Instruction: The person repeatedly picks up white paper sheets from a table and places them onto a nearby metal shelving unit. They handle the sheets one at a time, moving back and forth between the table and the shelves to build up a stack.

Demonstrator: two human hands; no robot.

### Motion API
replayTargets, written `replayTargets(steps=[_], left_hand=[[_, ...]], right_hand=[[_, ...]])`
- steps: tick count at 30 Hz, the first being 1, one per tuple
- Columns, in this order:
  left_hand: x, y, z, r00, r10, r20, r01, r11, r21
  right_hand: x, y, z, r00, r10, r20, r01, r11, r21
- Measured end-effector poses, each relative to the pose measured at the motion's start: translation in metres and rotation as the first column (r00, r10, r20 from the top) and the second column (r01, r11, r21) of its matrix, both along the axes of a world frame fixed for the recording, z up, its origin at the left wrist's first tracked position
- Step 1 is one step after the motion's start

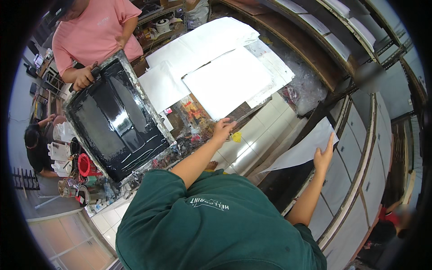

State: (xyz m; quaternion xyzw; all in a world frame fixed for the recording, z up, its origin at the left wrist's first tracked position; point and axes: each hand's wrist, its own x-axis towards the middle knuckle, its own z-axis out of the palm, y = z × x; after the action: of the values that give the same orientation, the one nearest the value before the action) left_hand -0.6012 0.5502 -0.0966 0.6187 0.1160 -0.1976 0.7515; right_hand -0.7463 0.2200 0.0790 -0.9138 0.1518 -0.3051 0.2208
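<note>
My right hand (323, 155) grips the edge of a white sheet of paper (299, 150), its thumb on the near side. The sheet hangs tilted and curved beside the rack on the right. My left hand (222, 131) is at the near edge of the worktable, by the corner of a stack of white paper (229, 83). Its fingers reach out to the right, and I see nothing held in them. To the left, a co-worker in a pink shirt holds a squeegee (95, 72) over a tilted screen printing frame (118, 119) with dark, wet-looking ink on its mesh.
More white sheets (202, 42) cover the table's far part. Ink stains mark the wooden tabletop (193, 114). A drying rack (360, 148) stands close on my right; shelves with sheets curve above. Tubs and a red bucket (86, 165) sit at left. Other people work farther off.
</note>
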Motion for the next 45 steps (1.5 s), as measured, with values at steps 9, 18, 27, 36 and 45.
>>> replayTargets(steps=[9, 18, 27, 36, 45], left_hand=[[-0.004, 0.002, 0.013, 0.994, -0.012, -0.104, 0.009, 1.000, -0.026], [0.014, 0.003, 0.003, 0.944, 0.161, -0.289, -0.236, 0.939, -0.249], [0.068, 0.034, -0.012, 0.764, 0.514, -0.390, -0.635, 0.492, -0.596], [0.259, 0.146, -0.140, 0.835, 0.545, -0.071, -0.458, 0.620, -0.637], [0.145, -0.072, 0.072, 0.774, 0.633, 0.028, -0.584, 0.730, -0.355]], right_hand=[[-0.007, -0.009, -0.009, 0.998, -0.058, -0.015, 0.058, 0.998, 0.007], [-0.014, -0.007, -0.013, 0.999, -0.052, -0.009, 0.052, 0.999, 0.012], [-0.022, 0.028, 0.013, 0.998, -0.066, -0.016, 0.066, 0.998, 0.014], [0.004, 0.063, 0.096, 1.000, 0.004, -0.021, -0.006, 0.996, -0.091], [-0.122, -0.040, 0.259, 0.864, -0.490, 0.118, 0.500, 0.805, -0.319]])
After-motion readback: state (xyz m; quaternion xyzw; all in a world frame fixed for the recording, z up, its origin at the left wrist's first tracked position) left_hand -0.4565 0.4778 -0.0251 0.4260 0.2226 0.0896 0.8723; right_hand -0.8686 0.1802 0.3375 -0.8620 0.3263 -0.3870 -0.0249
